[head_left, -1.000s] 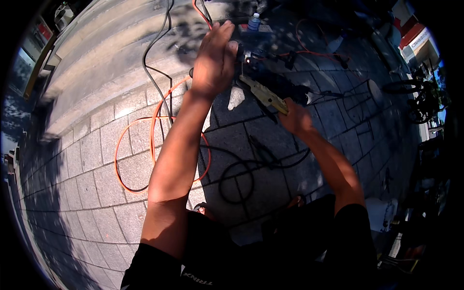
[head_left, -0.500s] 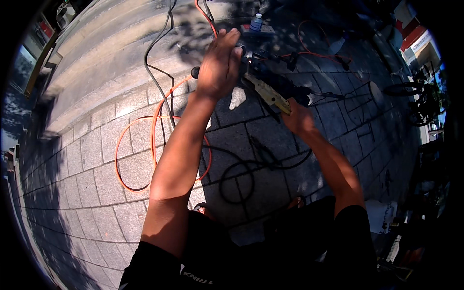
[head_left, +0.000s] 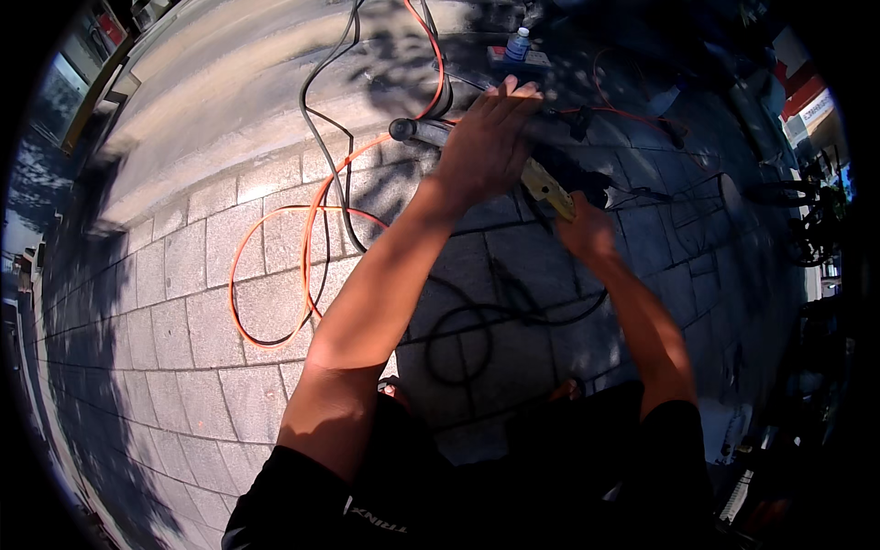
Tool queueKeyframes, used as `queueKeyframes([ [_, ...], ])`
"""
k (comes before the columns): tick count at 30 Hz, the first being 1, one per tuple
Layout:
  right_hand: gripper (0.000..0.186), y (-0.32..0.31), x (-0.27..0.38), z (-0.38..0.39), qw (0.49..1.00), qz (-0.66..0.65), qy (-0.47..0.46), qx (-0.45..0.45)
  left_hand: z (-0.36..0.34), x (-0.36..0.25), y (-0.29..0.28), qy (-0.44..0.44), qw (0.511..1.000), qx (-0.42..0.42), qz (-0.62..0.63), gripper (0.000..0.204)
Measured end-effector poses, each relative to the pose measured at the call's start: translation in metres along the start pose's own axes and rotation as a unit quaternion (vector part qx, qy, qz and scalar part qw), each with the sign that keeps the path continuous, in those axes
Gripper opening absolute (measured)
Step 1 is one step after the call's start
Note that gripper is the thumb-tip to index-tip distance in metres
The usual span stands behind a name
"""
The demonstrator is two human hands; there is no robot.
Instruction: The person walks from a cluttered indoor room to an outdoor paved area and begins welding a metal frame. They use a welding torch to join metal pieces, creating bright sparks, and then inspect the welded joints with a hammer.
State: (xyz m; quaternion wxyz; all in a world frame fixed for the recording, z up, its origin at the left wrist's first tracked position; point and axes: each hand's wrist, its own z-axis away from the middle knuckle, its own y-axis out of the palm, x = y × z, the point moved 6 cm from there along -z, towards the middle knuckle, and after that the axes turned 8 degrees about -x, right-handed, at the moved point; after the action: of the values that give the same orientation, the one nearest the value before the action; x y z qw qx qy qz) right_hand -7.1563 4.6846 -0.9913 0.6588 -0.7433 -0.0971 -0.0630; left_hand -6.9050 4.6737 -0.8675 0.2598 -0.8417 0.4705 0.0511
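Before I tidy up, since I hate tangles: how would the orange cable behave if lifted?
The orange cable likely bends easily, given its loose curves. Its wide loop suggests some springiness. It might drag the dark cable it crosses.

Bright yellow on tool (head_left: 550,191), dark spot on its side. Black knob (head_left: 401,128) on grey bar (head_left: 427,133). Vivid orange hose (head_left: 306,261) crossing black cable (head_left: 340,188). Grey paving (head_left: 211,243), dark joint grid, leaf-shadow dapple. Beige steps (head_left: 229,101). Bluish bottle (head_left: 516,46), white cap; red-and-white box (head_left: 534,60). Black sleeve (head_left: 293,486), pale lettering on black shirt (head_left: 440,504).
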Motion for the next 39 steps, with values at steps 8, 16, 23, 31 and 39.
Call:
queueKeyframes([
  [8,0.040,-0.007,0.005,0.005,0.999,-0.014,-0.032,-0.035,0.009,-0.016,0.015,-0.005,1.000,0.023,0.002,0.046],
  [16,0.037,-0.002,-0.001,0.001,0.999,0.003,-0.029,-0.035,0.012,-0.013,0.025,-0.018,0.996,0.057,-0.066,0.050],
  [23,0.037,-0.003,0.001,0.001,0.999,0.001,-0.028,-0.026,0.015,-0.011,0.026,-0.025,0.994,0.069,-0.076,0.052],
  [31,0.041,-0.013,0.010,0.005,1.000,0.002,0.000,0.011,0.014,-0.010,0.027,-0.017,0.994,0.067,-0.082,0.049],
  [39,0.040,-0.002,0.003,0.005,0.996,-0.010,-0.085,-0.027,0.001,0.030,-0.007,0.001,0.996,-0.061,-0.068,0.042],
])
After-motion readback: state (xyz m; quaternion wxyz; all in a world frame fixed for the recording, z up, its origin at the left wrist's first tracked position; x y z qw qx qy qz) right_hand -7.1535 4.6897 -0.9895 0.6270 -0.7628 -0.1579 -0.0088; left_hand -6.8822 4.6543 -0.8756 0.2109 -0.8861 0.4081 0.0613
